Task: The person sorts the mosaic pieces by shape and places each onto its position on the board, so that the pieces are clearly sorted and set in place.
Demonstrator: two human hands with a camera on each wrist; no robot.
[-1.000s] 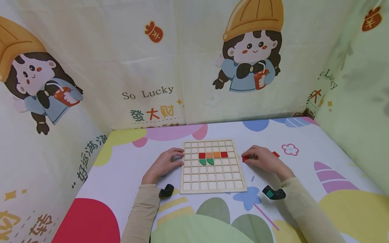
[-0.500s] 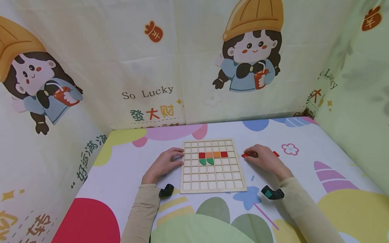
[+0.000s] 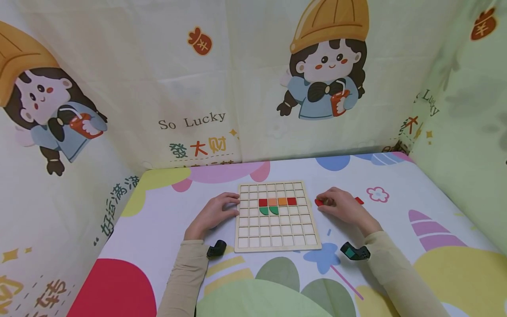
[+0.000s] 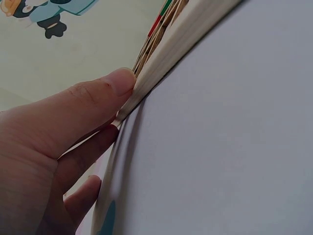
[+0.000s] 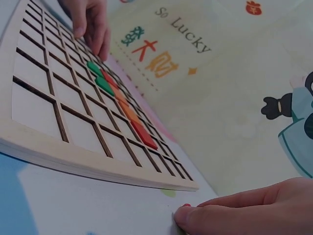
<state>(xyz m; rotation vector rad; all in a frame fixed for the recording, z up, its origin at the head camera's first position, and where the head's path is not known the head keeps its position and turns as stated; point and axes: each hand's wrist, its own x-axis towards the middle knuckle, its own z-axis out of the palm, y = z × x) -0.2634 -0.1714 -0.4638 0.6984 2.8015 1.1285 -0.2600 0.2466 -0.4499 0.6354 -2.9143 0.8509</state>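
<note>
A wooden grid board (image 3: 282, 240) lies on the table. One row carries a red square tile (image 3: 263, 203), a salmon square tile (image 3: 273, 202), an orange square tile (image 3: 282, 201) and another red square tile (image 3: 292, 201). Below them sit two green quarter-round tiles (image 3: 264, 211). My left hand (image 3: 214, 213) rests at the board's left edge; in the left wrist view its thumb (image 4: 120, 81) touches the frame's side. Just right of the board, my right hand (image 3: 342, 206) pinches a small red tile (image 3: 318, 202) between thumb and fingers. In the right wrist view the fingertips mostly hide it.
Beyond my right hand, a further red piece (image 3: 359, 200) lies on the table, partly covered by the hand. The patterned tablecloth (image 3: 158, 220) reaches back to a printed curtain (image 3: 253, 88) that hangs behind and on both sides.
The red tile in my right hand has been turned in the fingers and now shows a rounded outline. My left hand and the tiles on the board stay put.
</note>
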